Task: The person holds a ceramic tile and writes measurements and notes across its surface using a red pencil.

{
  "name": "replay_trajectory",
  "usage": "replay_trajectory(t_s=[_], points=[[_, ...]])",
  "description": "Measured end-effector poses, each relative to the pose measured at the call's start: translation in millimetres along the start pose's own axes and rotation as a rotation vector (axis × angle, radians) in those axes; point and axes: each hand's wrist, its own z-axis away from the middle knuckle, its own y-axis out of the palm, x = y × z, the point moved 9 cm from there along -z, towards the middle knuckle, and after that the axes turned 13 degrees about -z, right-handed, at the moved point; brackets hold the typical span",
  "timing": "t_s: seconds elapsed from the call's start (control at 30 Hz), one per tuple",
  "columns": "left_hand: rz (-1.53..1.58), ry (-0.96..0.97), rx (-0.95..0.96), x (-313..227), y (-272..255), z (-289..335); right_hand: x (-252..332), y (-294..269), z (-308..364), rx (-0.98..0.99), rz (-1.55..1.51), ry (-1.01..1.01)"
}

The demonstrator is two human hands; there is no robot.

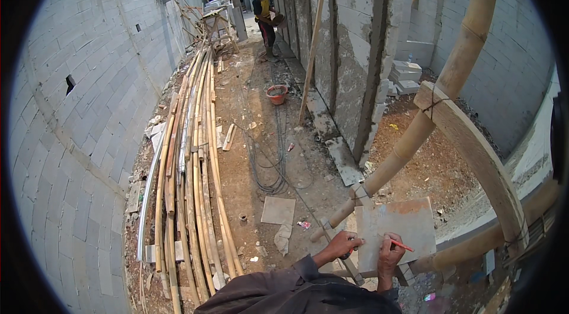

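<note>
A pale grey flat board (396,225), brownish along its far edge, lies in front of me beside a bamboo pole. My right hand (388,258) rests on its lower part, fingers closed round a red pencil or pen (403,244) whose shaft points right. At the board's left edge is my left hand (342,247), its fingers bent together. Something small and dark shows under those fingers, too little of it to name.
Bamboo poles (204,195) lie lengthwise on the left. Coiled cable (269,180), a loose tile (278,210) and an orange bucket (277,95) are on the dirt floor. A bamboo-and-timber frame (468,136) rises at right. Farther off, a person (265,21) stands by the wall.
</note>
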Motion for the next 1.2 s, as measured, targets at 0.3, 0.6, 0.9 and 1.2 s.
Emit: replay_trajectory(t_s=[0.3, 0.6, 0.9, 1.2], points=[[0.109, -0.078, -0.053, -9.2, -7.4, 0.1, 11.4, 4.7, -6.8, -0.04, -0.134, 0.063], [0.163, -0.146, 0.014, -3.5, 3.3, 4.5, 17.0, -14.0, 3.9, -0.089, -0.301, 0.138], [0.203, -0.105, -0.03, -5.6, -4.4, 6.5, 27.0, 13.3, 12.9, 0.077, 0.038, -0.013], [0.198, -0.119, 0.058, 8.5, 3.4, -1.0, 31.7, 17.8, 11.3, 0.102, 0.15, -0.073]])
